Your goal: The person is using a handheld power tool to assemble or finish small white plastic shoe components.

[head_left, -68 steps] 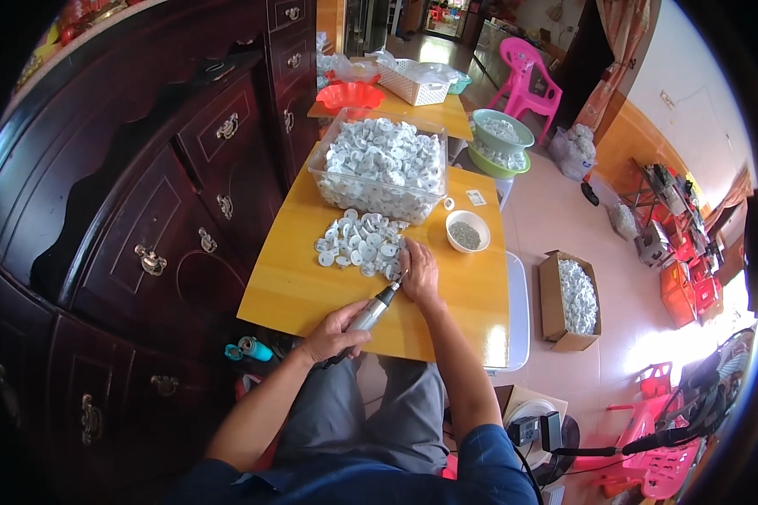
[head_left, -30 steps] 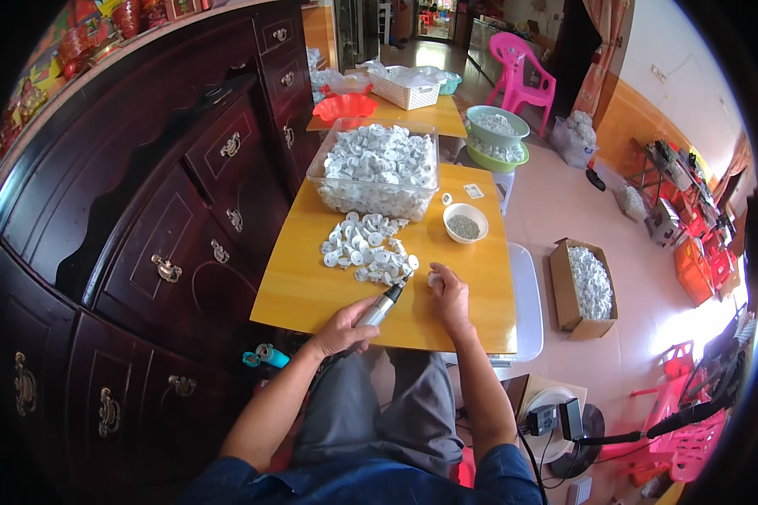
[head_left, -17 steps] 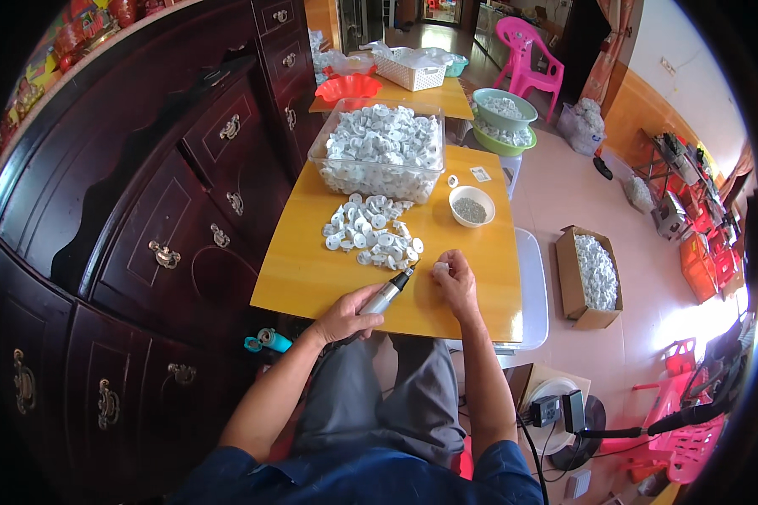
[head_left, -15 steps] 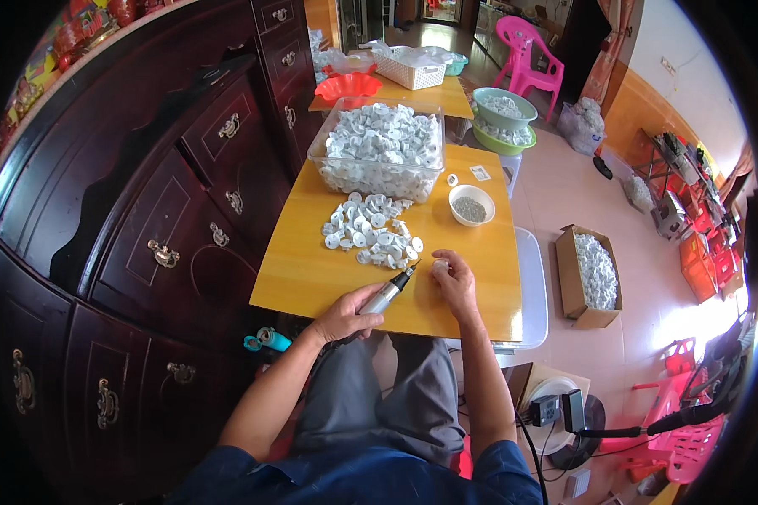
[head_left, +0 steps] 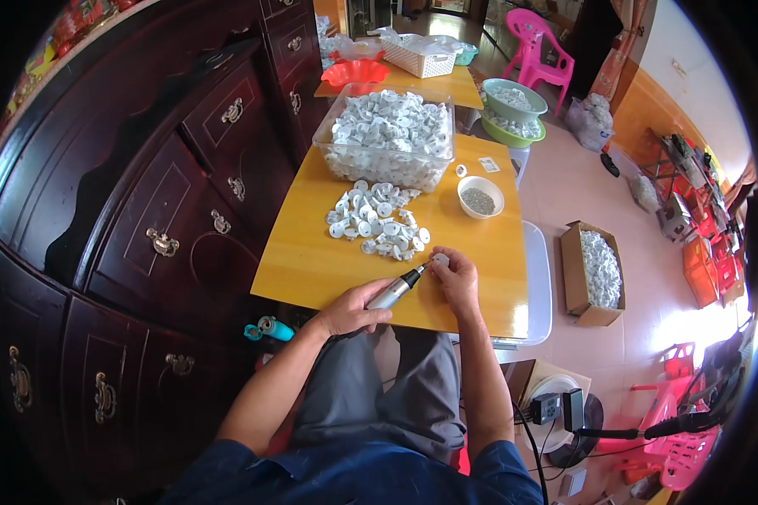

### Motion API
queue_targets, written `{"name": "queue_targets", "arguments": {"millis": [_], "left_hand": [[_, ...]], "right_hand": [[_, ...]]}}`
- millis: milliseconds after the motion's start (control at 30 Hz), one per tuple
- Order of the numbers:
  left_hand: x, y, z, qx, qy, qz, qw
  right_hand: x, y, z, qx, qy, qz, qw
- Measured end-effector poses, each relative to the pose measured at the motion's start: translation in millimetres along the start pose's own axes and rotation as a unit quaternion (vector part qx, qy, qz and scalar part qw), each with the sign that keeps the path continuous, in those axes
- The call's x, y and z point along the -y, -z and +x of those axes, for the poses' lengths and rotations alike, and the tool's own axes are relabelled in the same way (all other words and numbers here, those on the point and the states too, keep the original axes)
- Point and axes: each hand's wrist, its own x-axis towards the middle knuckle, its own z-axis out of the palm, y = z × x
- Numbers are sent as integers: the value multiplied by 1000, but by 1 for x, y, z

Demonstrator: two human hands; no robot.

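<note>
My left hand is wrapped round an electric screwdriver with a silver body and black nose. Its tip meets a small white plastic part, which my right hand pinches between thumb and fingers above the table. Just left of that hand lies a loose pile of white plastic parts, each with a round disc. Behind the pile a clear plastic bin is heaped with more of them. A white bowl of small grey metal pieces, probably screws, stands to the right.
The yellow table has a dark wooden cabinet along its left. A single white part and a small card lie by the bowl. A cardboard box of white parts stands on the floor at right.
The screwdriver has moved slightly right and up, so its tip now reaches the white part in my right hand. Before, a gap lay between them. The view has shifted a little.
</note>
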Motion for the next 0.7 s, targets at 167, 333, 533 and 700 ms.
{"name": "queue_targets", "arguments": {"millis": [167,333,533,700], "left_hand": [[-1,0,0,2,2,2,1000],[-2,0,1,-1,11,12,1000],[0,-1,2,-1,12,11,1000],[-1,-1,2,-3,15,13,1000]], "right_hand": [[-4,1,0,-6,23,-68,997],[-5,0,0,-19,36,-108,993],[-1,-3,-2,-28,35,-129,991],[1,-5,-4,-43,69,-153,985]]}}
